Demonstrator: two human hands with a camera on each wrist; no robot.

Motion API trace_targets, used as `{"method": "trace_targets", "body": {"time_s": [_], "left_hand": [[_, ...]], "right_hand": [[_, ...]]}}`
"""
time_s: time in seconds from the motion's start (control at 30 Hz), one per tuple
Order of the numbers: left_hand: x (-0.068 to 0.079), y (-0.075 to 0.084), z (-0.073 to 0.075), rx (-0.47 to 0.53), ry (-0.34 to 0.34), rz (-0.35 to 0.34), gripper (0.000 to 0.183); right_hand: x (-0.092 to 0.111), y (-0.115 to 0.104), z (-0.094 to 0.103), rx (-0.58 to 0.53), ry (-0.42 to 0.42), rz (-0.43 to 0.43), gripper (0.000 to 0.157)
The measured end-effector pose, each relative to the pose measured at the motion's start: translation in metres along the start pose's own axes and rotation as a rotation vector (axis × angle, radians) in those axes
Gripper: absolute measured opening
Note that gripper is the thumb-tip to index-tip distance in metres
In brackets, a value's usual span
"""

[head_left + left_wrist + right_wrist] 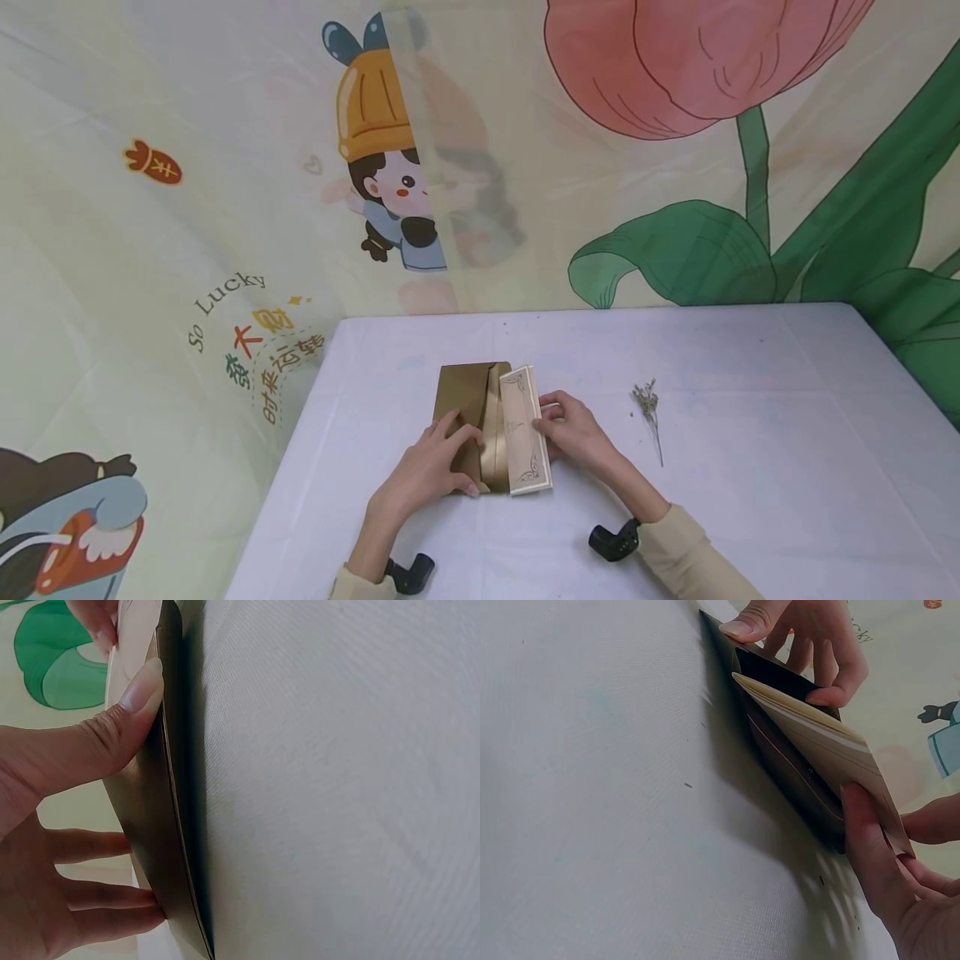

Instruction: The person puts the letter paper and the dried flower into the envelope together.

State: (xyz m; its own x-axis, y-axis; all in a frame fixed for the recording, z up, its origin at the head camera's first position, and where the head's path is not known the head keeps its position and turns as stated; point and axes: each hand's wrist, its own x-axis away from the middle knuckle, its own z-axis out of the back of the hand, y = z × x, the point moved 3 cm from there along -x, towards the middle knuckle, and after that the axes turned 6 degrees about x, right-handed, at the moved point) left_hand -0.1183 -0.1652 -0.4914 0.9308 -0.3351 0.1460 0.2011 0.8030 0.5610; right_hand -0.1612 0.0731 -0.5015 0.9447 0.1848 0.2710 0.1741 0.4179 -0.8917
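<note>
A gold envelope (463,390) lies on the table, its dark mouth showing in the right wrist view. My left hand (431,458) rests on it with spread fingers; the thumb touches its near edge in the left wrist view, and the other fingertips press its surface. A cream folded card (522,429) with dark scroll patterns and script stands tilted over the envelope's right part. My right hand (577,429) pinches the card by its right edge, thumb on one face and fingers on the other, as the right wrist view (885,877) shows.
A small sprig of dried flowers (648,408) lies to the right of my right hand. Dark crumbs are scattered on the white tablecloth (750,467). A printed cloth backdrop (510,167) hangs behind the table. Black wrist devices (615,542) sit by both sleeves.
</note>
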Motion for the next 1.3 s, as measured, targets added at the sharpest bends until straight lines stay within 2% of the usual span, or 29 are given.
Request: {"method": "trace_targets", "body": {"time_s": [0.63, 1.3], "left_hand": [[-0.0009, 0.0005, -0.0006, -0.009, 0.002, 0.004, 0.06], [-0.0017, -0.0004, -0.0007, -0.005, -0.001, 0.002, 0.06]], "right_hand": [[-0.0055, 0.0002, 0.0, 0.007, 0.043, 0.009, 0.037], [-0.0044, -0.0024, -0.0089, 0.056, 0.042, 0.024, 0.037]]}}
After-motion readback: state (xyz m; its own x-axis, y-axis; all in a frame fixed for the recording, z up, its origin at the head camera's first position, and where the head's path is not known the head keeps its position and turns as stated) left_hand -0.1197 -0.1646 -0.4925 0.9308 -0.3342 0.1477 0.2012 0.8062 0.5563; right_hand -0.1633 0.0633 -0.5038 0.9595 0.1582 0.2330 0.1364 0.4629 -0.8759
